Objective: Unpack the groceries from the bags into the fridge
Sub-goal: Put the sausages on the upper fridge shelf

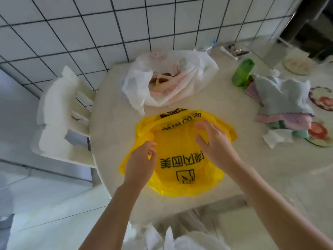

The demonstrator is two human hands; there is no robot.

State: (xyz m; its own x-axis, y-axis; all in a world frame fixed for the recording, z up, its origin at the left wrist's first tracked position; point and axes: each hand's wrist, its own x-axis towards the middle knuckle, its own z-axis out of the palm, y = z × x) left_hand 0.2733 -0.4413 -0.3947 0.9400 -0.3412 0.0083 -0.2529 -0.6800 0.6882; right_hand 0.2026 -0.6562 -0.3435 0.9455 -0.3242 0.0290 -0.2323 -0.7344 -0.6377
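1. While the yellow bag (178,159) lies nearly flat on the round table (234,168), both hands are on it, and that bag is the landmark for everything else.
2. At the bag's left side, the left hand (139,163) has its fingers curled in and appears to pinch a fold of the thin yellow film between thumb and fingertips.
3. On the bag's right half, the right hand (211,141) is spread, fingers apart and only lightly bent, resting on or just above the plastic; whether it actually presses cannot be told.
4. Just beyond the yellow bag, toward the tiled wall, sits the white bag (167,82), mouth gaping, with pale pink and orange packets visible inside.
5. Right of and beyond the yellow bag stands a green bottle (242,73), and further right lies a heap of cloths (282,98).
6. Left of the yellow bag, off the table edge, is a white chair (61,112).
7. Handling call: the yellow bag looks light, limp and slippery, with little bulk under it, so it is probably close to empty. Flat palms will slide on it; a pinch at the handles or at the rim of the mouth, on its far edge, should open it best.
8. The white bag is just as soft but loaded, so lifting it by both handles, or taking out packets one by one, looks safer.
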